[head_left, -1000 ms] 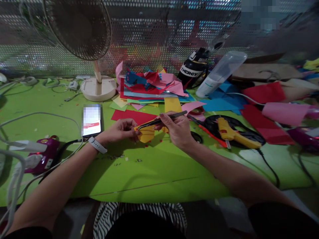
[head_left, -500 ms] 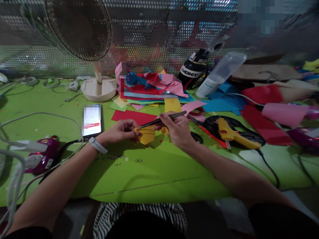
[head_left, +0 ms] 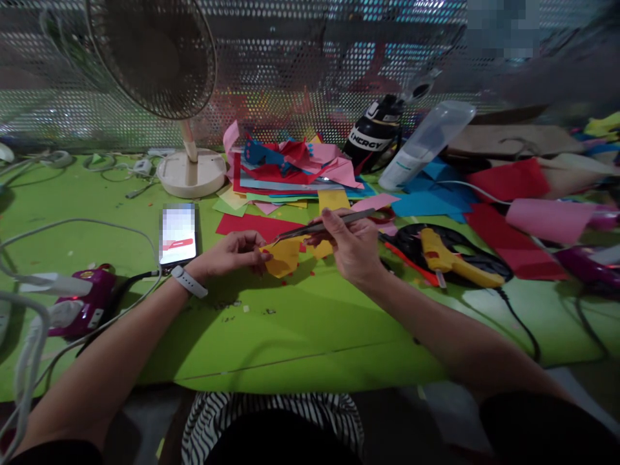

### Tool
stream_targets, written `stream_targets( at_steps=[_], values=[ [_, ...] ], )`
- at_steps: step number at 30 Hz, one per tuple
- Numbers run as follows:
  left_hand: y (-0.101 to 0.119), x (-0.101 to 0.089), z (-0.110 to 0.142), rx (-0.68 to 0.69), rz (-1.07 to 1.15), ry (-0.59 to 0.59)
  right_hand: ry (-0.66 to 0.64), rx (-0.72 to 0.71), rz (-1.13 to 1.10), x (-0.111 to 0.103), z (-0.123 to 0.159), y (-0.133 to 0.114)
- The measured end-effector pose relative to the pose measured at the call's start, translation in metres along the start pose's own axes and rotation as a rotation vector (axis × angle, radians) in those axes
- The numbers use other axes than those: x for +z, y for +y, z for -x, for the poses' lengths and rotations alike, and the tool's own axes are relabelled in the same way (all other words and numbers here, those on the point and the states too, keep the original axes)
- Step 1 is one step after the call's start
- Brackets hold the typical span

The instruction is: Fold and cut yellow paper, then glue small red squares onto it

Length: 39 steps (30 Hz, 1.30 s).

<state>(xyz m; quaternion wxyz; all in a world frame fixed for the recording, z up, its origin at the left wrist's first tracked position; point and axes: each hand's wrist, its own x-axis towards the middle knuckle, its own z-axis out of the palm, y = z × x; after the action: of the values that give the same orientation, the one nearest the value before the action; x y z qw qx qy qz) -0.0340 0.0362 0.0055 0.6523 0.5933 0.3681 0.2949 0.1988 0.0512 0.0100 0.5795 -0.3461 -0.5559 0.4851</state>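
Observation:
My left hand [head_left: 238,254] pinches the left edge of a small yellow paper piece [head_left: 281,259] just above the green tabletop [head_left: 310,323]. Dark metal tweezers [head_left: 317,226] lie in my right hand [head_left: 352,245], held between thumb and fingers. Their tips point left, at the upper left part of the yellow piece near my left fingertips; whether they grip anything is too small to tell. Behind my hands lie a red paper strip [head_left: 256,226] and a yellow sheet [head_left: 332,199]. Tiny red bits are scattered around the yellow piece.
A phone [head_left: 179,232] and a purple power strip [head_left: 84,300] with cables are on the left. A fan [head_left: 191,173] stands at the back left. To the right are a yellow glue gun [head_left: 443,258], a black bottle [head_left: 372,132] and coloured papers [head_left: 516,248].
My right hand and the tweezers have moved a little to the right, drawing the tips slightly away from my left fingertips. My left hand keeps its pinch on the yellow paper.

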Motion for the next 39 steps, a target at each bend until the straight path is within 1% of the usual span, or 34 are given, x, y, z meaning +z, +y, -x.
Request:
stream_targets(
  at_steps=[3, 5, 8, 10, 12, 13, 16, 18, 20, 22, 23, 25, 28, 31, 33, 34, 35, 37, 39],
  values=[
    [0.001, -0.002, 0.000, 0.020, -0.044, 0.036, 0.073, -0.040, 0.050, -0.003, -0.005, -0.009],
    [0.002, -0.004, 0.000, 0.034, -0.073, 0.057, 0.089, -0.062, 0.069, -0.007, -0.006, -0.014],
    [0.003, -0.006, -0.001, 0.044, -0.092, 0.074, 0.062, -0.099, 0.094, -0.014, -0.001, -0.019],
    [0.005, -0.007, -0.001, 0.047, -0.098, 0.094, 0.025, -0.143, 0.143, -0.022, 0.009, -0.020],
    [0.006, -0.009, -0.001, 0.056, -0.098, 0.114, -0.055, -0.224, 0.246, -0.032, 0.023, -0.021],
    [0.007, -0.010, -0.001, 0.066, -0.096, 0.122, -0.123, -0.287, 0.319, -0.037, 0.030, -0.021],
    [0.009, -0.015, 0.001, 0.101, -0.083, 0.138, -0.388, -0.537, 0.590, -0.052, 0.053, -0.019],
    [0.010, -0.018, 0.001, 0.106, -0.065, 0.156, -0.557, -0.678, 0.778, -0.059, 0.066, -0.014],
    [0.009, -0.021, 0.001, 0.089, -0.043, 0.171, -0.650, -0.776, 0.923, -0.063, 0.076, -0.008],
    [0.007, -0.024, -0.001, 0.071, -0.034, 0.176, -0.675, -0.825, 1.007, -0.065, 0.082, -0.002],
    [0.006, -0.025, -0.001, 0.064, -0.038, 0.175, -0.683, -0.823, 1.028, -0.066, 0.084, 0.000],
    [0.005, -0.027, -0.002, 0.058, -0.048, 0.172, -0.700, -0.771, 1.044, -0.068, 0.086, 0.001],
    [0.003, -0.030, -0.003, 0.055, -0.050, 0.161, -0.758, -0.614, 1.040, -0.075, 0.084, -0.001],
    [0.002, -0.033, -0.003, 0.055, -0.048, 0.154, -0.828, -0.490, 1.061, -0.087, 0.079, -0.006],
    [0.002, -0.036, -0.003, 0.055, -0.048, 0.159, -0.817, -0.460, 1.104, -0.097, 0.075, -0.008],
    [0.002, -0.037, -0.003, 0.056, -0.049, 0.164, -0.776, -0.454, 1.133, -0.104, 0.073, -0.009],
    [0.002, -0.038, -0.003, 0.057, -0.050, 0.170, -0.709, -0.449, 1.169, -0.111, 0.070, -0.009],
    [0.002, -0.039, -0.004, 0.059, -0.059, 0.183, -0.521, -0.432, 1.266, -0.127, 0.062, -0.011],
    [0.003, -0.040, -0.003, 0.066, -0.067, 0.194, -0.349, -0.380, 1.406, -0.146, 0.053, -0.013]
  ],
)
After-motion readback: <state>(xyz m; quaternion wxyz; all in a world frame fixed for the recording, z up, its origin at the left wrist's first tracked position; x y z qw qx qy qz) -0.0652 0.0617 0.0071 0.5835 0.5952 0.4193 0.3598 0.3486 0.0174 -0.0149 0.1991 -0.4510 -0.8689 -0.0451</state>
